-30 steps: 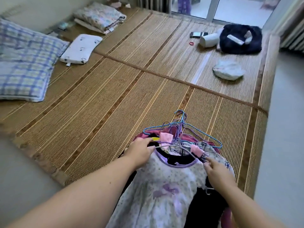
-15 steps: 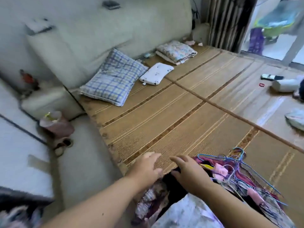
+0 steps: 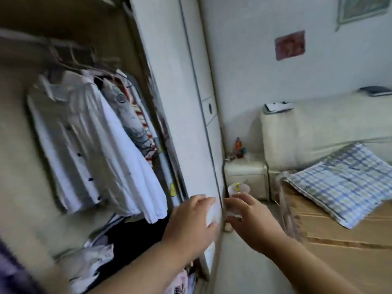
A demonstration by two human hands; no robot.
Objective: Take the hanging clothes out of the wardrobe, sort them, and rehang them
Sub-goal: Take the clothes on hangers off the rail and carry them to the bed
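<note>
View swung off the bed to the wardrobe; both hands came away from the hanger pile empty. Left hand (image 3: pixel 191 221) and right hand (image 3: pixel 252 219) now sit at the wardrobe door (image 3: pixel 169 102) edge, fingers loosely apart, gripping nothing. Hanging clothes (image 3: pixel 84 141) on the rail (image 3: pixel 25 37), up and left of the left hand, not touching its fingers. Judgement: light, limp fabric that may slip off hangers. Take by the hooks at the rail, bunched, not by the cloth.

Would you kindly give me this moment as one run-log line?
left hand: open, empty | right hand: open, empty | wardrobe: open | white shirts: hanging inside
</note>
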